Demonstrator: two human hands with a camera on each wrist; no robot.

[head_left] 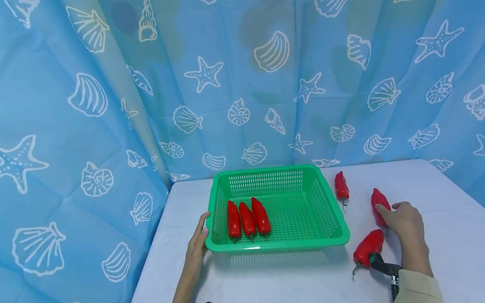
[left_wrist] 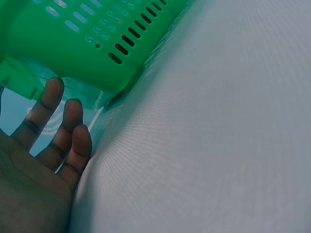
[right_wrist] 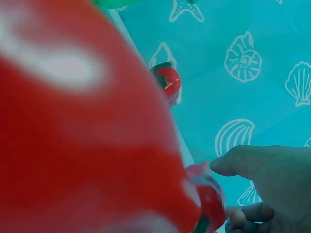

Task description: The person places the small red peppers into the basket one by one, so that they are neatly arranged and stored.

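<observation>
Pepper (head_left: 379,198), glossy red, tapered, right of green plastic basket (head_left: 280,245), long axis roughly fore-and-aft, pinched by right hand (head_left: 407,219); left hand (head_left: 196,243), fingers extended, touches basket rim

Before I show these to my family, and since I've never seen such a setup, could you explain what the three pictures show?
There is no robot here, just a person's two bare hands. The wide picture comes from a camera on the head, looking forward and down; the others come from a camera on each wrist.

On the white table stands a green basket with three red peppers inside. Three more peppers lie to its right.

The left hand touches the basket's left end. The right hand is at one pepper; whether it grips it is hard to tell. The huge red shape in the right wrist picture is another pepper, close to the lens.
</observation>
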